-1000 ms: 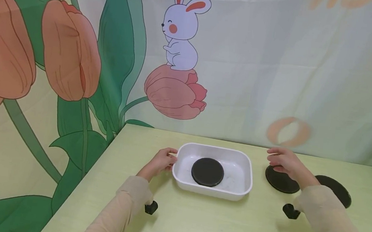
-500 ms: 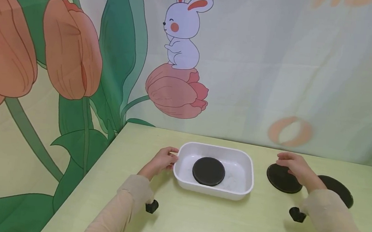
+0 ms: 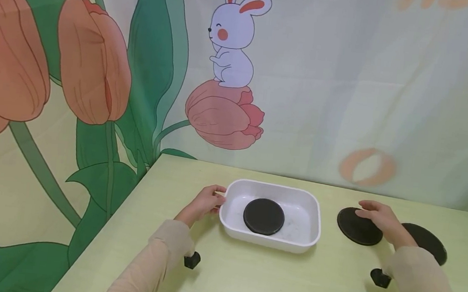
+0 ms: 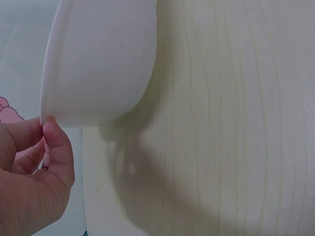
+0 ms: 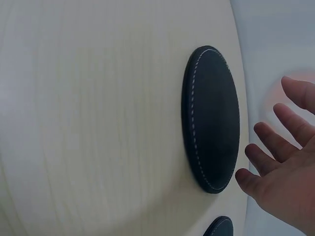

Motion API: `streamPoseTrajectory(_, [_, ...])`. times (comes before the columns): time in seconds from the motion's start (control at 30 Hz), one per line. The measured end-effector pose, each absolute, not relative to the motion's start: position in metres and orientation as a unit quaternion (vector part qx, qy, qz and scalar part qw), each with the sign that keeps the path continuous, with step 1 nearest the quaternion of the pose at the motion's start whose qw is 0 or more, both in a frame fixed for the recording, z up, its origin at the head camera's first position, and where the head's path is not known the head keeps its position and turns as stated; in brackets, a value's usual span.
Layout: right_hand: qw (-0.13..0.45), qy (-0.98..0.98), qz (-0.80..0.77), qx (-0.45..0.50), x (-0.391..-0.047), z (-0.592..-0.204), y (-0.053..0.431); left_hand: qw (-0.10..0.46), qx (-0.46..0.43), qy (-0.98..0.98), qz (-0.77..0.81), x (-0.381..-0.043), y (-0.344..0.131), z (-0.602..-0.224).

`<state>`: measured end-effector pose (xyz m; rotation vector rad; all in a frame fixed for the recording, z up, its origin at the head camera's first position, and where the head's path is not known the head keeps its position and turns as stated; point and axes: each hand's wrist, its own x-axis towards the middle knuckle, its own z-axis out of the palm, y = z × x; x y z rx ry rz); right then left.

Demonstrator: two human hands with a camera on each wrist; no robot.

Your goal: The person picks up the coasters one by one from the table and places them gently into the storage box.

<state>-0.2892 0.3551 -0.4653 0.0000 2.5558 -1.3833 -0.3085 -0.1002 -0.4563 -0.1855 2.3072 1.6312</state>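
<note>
Black coaster point(image 3: 356, 230) and its handling. The disc is lying on the worktop point(image 3: 279, 286), to the right of the white tray point(image 3: 267, 242) and apart from it; a second coaster point(image 3: 264, 216) is resting inside the tray, and a third coaster point(image 3: 430, 240) is lying partly hidden by the right sleeve point(image 3: 428, 282). The right hand point(image 3: 382, 220) is hovering close above the disc's right side, fingers spread and holding nothing. The left hand point(image 3: 205, 200) is pinching the rim at the tray's left end. Pale stitching point(image 5: 193, 108) is running round the disc's border, suggesting a leather-like face: the piece is probably behaving as light, fairly stiff and hardly fragile, its flat face offering little to grip. The thin edge is presenting the best hold, with thumb and fingers bearing on opposite sides. The tray is seemingly behaving as light, rigid plastic, its rim giving the surest purchase.
</note>
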Motion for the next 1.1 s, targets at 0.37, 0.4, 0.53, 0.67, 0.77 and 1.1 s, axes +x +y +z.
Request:
streamPoseTrajectory(0.37, [0.115,0.877,-0.466,0.006,-0.285,-0.477,0.364,0.152,-0.063,0.807,0.567,-0.306,-0.100,-0.458])
streamPoseTrajectory(0.4, [0.115,0.877,-0.466,0.009,-0.284,-0.477,0.364,0.152,-0.063,0.807,0.567,-0.306,-0.099,-0.457])
streamPoseTrajectory(0.53, [0.114,0.884,-0.454,0.016,-0.283,-0.477,0.366,0.154,-0.062,0.805,0.569,-0.306,-0.099,-0.456])
streamPoseTrajectory(0.67, [0.118,0.892,-0.437,0.016,-0.282,-0.475,0.368,0.154,-0.061,0.804,0.571,-0.306,-0.099,-0.456])
streamPoseTrajectory(0.77, [0.118,0.901,-0.417,0.008,-0.282,-0.475,0.369,0.153,-0.061,0.804,0.571,-0.306,-0.099,-0.456])
streamPoseTrajectory(1.1, [0.144,0.922,-0.360,0.012,-0.283,-0.475,0.375,0.153,-0.058,0.802,0.575,-0.307,-0.100,-0.455])
